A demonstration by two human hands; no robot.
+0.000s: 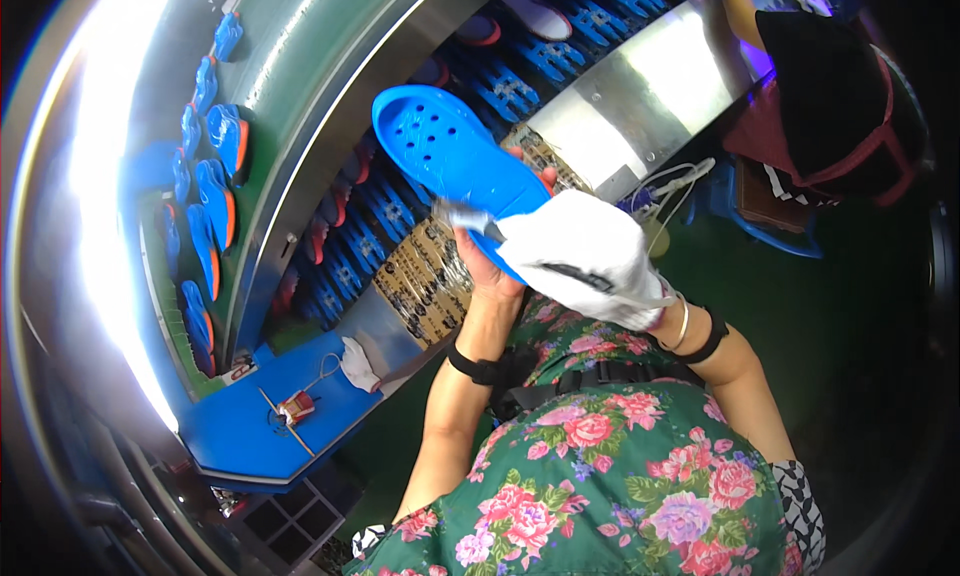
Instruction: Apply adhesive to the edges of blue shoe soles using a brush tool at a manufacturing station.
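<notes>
Flanking clog (480, 176): belt (290, 46), metal panel (620, 126)

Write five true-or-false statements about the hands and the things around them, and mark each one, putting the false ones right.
1. The left hand is bare and holds a blue clog piece. True.
2. The right hand is bare too. False: it wears a white cloth glove.
3. The blue clog piece has round holes near its far end. True.
4. The shoe pieces on the green belt at upper left are plain white. False: they are blue, several with orange edges.
5. A white cloth item lies on the blue table at lower left. True.
</notes>
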